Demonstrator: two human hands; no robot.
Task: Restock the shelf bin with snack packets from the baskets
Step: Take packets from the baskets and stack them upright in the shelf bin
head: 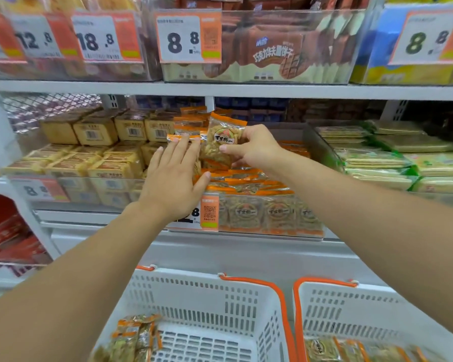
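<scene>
Restocking the shelf bin (293, 232): our right hand (254, 148) pinches a snack packet (224, 138) upright above the bin's rear left corner, while our left hand (174, 178), fingers flat, steadies the stacked packets (186, 126), seemingly so they stay put; two baskets (246, 304) below hold more

The left hand (173, 176) hides most of the bin's price tag (203, 212).

Yellow boxed cakes (94, 142) left, green packets (392, 155) right, chocolate wafer packs (272, 53) above, price tags (188, 37).
</scene>
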